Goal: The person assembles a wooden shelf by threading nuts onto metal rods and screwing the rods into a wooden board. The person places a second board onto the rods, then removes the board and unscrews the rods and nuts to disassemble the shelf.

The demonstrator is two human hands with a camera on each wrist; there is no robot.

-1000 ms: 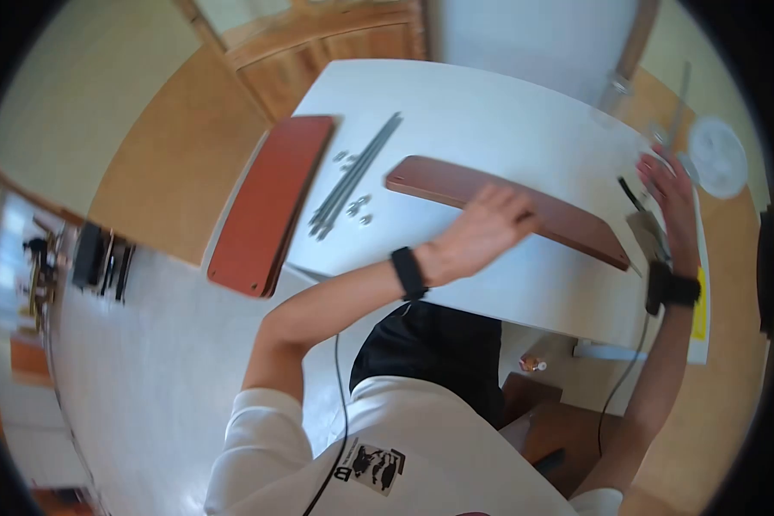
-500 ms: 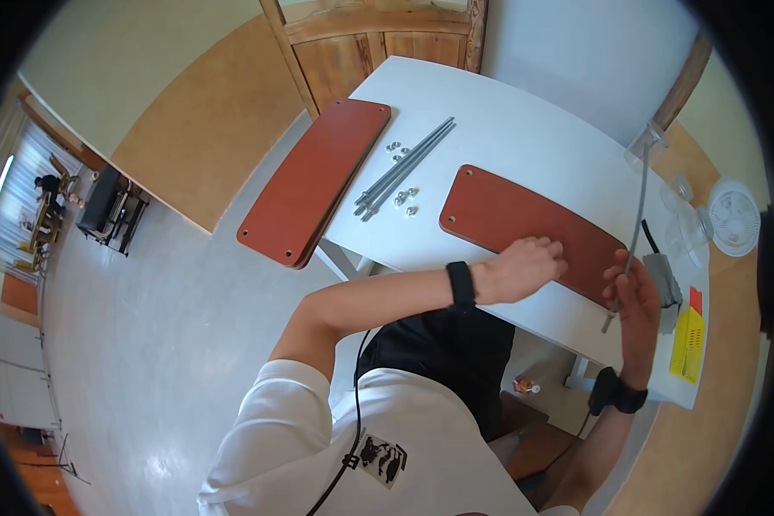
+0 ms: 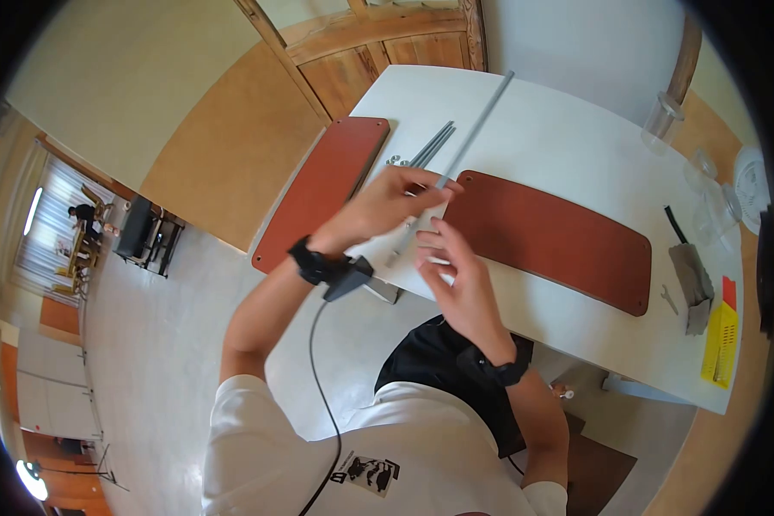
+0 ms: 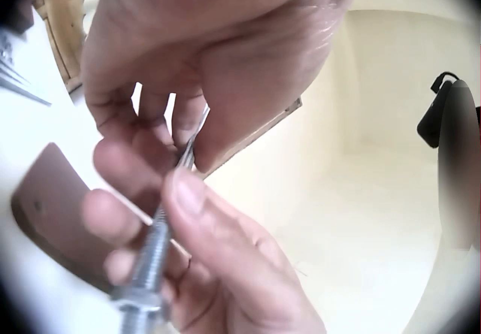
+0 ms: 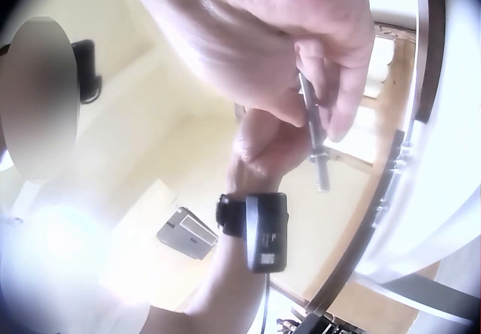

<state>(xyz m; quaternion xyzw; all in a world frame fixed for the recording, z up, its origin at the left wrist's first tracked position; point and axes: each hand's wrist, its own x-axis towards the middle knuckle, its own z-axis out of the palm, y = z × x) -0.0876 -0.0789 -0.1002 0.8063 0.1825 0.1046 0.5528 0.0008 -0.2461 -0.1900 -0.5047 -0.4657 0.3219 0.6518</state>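
My left hand [image 3: 383, 206] pinches a grey threaded metal rod [image 3: 482, 125] between thumb and fingers, and the rod slants up to the far side of the table. Below it, my right hand [image 3: 460, 284] is at the rod's lower, threaded part. The left wrist view shows the right thumb and fingers [image 4: 192, 195] on either side of the thread, with a nut [image 4: 141, 302] on it near the end. A reddish-brown board [image 3: 550, 241] with corner holes lies beside the hands. More rods [image 3: 432, 144] and small nuts [image 3: 396, 161] lie beyond the left hand, partly hidden.
Reddish-brown board [image 3: 327, 189] stacked at the table's left edge. On the right are clear jars [image 3: 662, 125], a small wrench [image 3: 669, 299], a grey pouch [image 3: 692, 284] and a yellow basket [image 3: 721, 348]. A cable hangs from the left wrist camera.
My right hand has carried the rod from the table's right side to the left. My left hand has moved left off the nearer board and now holds the rod too.
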